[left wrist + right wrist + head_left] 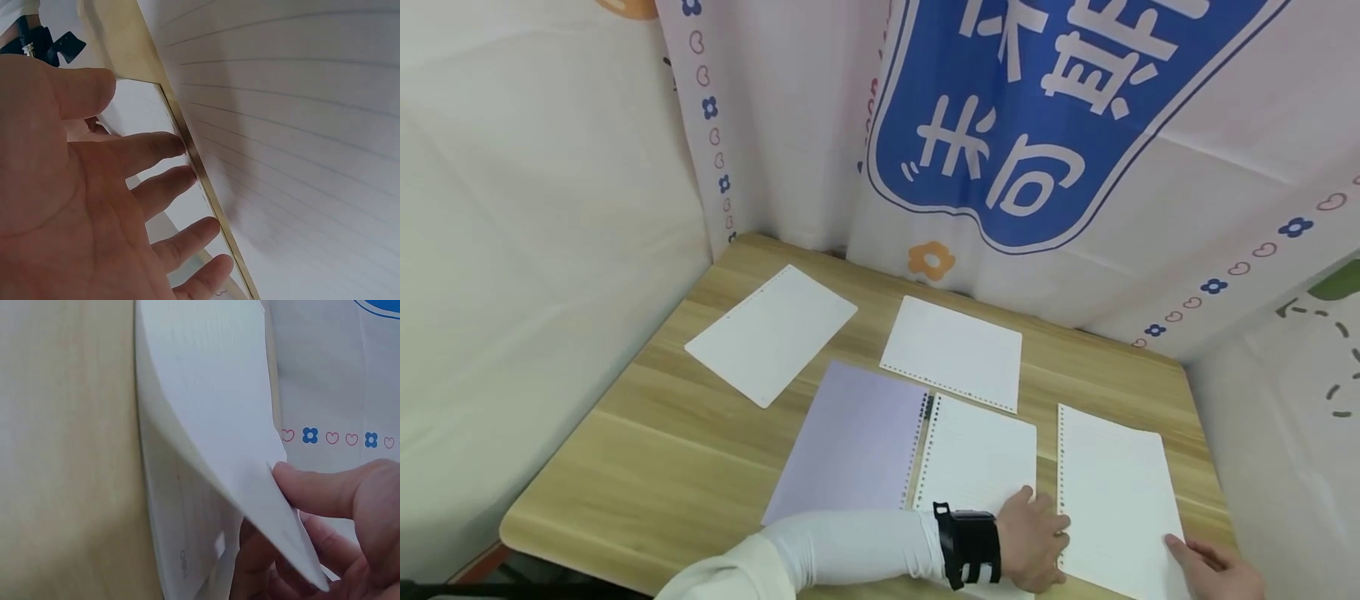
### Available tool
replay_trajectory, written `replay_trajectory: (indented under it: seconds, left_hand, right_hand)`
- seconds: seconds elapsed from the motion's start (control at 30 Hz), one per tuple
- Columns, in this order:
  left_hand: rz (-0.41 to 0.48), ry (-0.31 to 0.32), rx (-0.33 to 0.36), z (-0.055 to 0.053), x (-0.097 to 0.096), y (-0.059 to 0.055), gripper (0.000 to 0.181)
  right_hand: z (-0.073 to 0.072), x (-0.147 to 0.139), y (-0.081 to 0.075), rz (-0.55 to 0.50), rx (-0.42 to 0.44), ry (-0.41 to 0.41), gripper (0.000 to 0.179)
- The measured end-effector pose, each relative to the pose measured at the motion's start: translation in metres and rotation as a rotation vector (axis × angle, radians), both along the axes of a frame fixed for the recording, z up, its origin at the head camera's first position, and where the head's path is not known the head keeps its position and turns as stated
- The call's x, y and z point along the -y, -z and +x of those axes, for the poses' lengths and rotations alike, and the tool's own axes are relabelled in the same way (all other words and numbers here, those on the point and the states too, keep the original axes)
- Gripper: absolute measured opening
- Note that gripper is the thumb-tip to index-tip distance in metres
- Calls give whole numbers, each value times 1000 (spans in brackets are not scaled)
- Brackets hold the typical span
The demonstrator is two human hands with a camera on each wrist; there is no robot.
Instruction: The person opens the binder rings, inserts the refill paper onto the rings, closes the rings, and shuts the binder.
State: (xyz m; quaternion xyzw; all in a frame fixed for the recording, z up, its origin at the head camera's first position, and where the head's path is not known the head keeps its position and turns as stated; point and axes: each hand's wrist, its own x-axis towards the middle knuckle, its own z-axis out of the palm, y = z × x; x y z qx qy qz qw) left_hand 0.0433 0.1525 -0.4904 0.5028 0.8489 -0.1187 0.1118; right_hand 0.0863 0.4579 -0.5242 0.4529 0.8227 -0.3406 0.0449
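At the right of the table lies a stack of white loose-leaf paper (1112, 492) with holes down its left side. My right hand (1213, 567) pinches its right edge, thumb on top and fingers beneath. In the right wrist view, the gripped sheets (212, 425) bend upward, away from the paper (181, 531) under them. My left hand (1033, 537) reaches over the open binder's lined pages (981, 458), fingers extended. Its fingertips (209, 228) come right at the stack's punched edge. The binder's lilac cover (850, 442) lies flat on the left, partly hidden by my left sleeve.
A white punched sheet (775, 333) lies slantwise at the back left of the wooden table (647, 450). Another white paper stack (955, 350) sits behind the binder. Printed white curtains (797, 133) hang close around the table's back and sides.
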Motion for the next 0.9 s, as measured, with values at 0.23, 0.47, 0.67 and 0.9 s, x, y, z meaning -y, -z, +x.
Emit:
replay_trajectory:
  seconds: [0.23, 0.47, 0.67, 0.9]
  left_hand:
    - [10, -1, 30, 9, 8, 0, 64]
    - [68, -38, -48, 5, 20, -7, 69]
    - [83, -106, -100, -2, 42, -4, 72]
    - [90, -142, -50, 0, 54, -1, 70]
  right_hand:
    - [21, 9, -4, 16, 13, 1, 67]
    - [12, 24, -19, 4, 10, -16, 71]
    - [-13, 35, -17, -70, -11, -87, 78]
    - [-19, 44, -11, -107, -29, -107, 77]
